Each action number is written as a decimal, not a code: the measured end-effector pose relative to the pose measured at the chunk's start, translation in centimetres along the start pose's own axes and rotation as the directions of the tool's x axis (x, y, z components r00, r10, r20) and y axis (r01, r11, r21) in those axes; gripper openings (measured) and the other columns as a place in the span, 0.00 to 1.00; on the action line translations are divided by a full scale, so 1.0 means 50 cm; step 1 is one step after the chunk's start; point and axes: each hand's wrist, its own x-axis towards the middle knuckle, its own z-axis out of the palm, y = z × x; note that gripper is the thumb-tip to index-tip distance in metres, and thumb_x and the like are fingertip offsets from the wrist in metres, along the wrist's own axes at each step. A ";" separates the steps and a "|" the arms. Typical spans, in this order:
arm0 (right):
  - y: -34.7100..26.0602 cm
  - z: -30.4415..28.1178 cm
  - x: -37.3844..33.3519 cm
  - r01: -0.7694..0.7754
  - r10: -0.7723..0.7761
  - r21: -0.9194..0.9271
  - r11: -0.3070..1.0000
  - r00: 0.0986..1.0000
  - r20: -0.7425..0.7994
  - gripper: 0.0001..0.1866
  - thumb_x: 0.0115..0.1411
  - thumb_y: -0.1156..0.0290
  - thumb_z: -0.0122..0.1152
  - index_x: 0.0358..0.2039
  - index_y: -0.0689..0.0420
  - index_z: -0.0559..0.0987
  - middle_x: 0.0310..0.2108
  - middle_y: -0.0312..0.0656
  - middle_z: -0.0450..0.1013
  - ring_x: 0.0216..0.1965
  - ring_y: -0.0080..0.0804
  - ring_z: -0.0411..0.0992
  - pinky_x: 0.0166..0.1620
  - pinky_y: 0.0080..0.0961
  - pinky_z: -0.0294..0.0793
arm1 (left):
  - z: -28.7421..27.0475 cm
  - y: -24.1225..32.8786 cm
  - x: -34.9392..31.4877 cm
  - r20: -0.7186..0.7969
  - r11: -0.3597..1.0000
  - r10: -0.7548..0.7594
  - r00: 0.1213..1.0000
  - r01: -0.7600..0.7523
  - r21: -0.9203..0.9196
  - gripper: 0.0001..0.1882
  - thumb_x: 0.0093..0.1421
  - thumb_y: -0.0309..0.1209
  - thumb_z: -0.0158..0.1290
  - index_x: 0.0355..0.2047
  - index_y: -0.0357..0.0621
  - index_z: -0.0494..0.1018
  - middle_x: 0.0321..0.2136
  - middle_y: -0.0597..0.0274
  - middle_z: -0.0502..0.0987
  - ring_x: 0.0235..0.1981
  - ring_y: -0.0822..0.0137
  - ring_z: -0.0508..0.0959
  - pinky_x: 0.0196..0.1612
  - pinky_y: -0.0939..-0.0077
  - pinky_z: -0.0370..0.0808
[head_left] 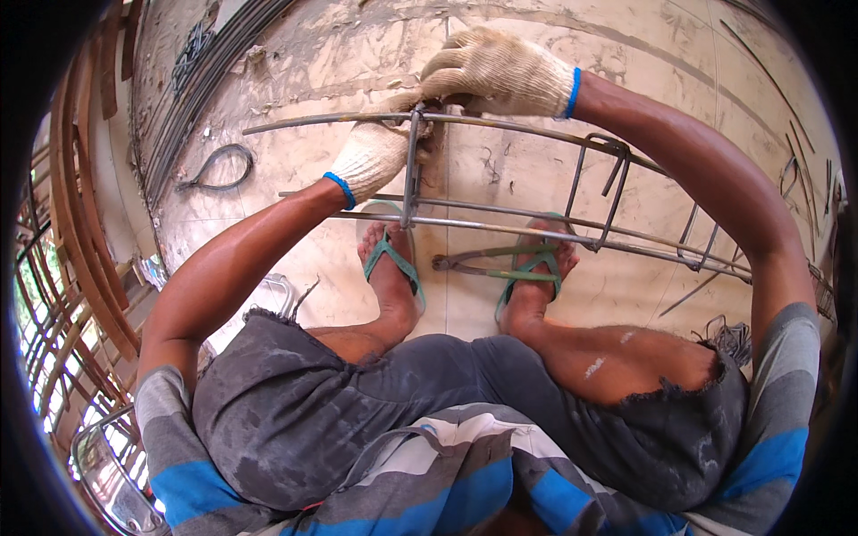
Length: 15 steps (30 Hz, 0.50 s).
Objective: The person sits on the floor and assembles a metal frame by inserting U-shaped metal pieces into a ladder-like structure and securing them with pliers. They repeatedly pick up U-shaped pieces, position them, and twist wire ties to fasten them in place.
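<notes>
Where the gloved left hand (374, 159) and right hand (502, 73) meet, at the end stirrup (412, 170), I can't tell what they grip, but the rebar cage (527, 130) stretches lengthwise mostly rightward, passing under the right forearm (688, 147).

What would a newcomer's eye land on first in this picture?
Probably the steel rebar cage, stretching across the upper middle toward the right, with the gloved left hand and gloved right hand close together at its upper rod. Below it, the green-handled pincers stand out between the green-strapped flip-flops.
</notes>
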 end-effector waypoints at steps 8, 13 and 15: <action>-0.006 0.007 0.012 0.006 0.032 -0.216 0.976 0.985 0.169 0.23 0.54 0.62 0.74 0.53 0.41 0.83 0.42 0.34 0.80 0.46 0.37 0.81 0.48 0.35 0.83 | 0.009 -0.004 -0.005 0.047 0.943 -0.172 0.984 0.178 -0.281 0.16 0.63 0.37 0.62 0.43 0.36 0.81 0.31 0.51 0.84 0.30 0.59 0.81 0.37 0.60 0.77; -0.023 -0.019 0.016 -0.154 0.176 -0.122 0.981 0.964 0.197 0.13 0.57 0.69 0.71 0.44 0.46 0.86 0.37 0.39 0.83 0.42 0.39 0.83 0.43 0.38 0.83 | 0.014 0.047 -0.025 -0.076 0.848 -0.170 0.983 0.106 -0.520 0.19 0.69 0.37 0.57 0.54 0.39 0.77 0.31 0.58 0.84 0.30 0.72 0.80 0.34 0.72 0.78; -0.033 -0.045 0.027 -0.258 0.251 -0.007 0.966 0.936 0.248 0.12 0.58 0.71 0.69 0.43 0.49 0.86 0.37 0.40 0.83 0.42 0.40 0.83 0.42 0.39 0.82 | -0.007 0.050 -0.031 -0.048 0.898 -0.173 0.984 0.138 -0.419 0.18 0.71 0.37 0.55 0.57 0.42 0.76 0.31 0.60 0.83 0.29 0.73 0.81 0.33 0.75 0.79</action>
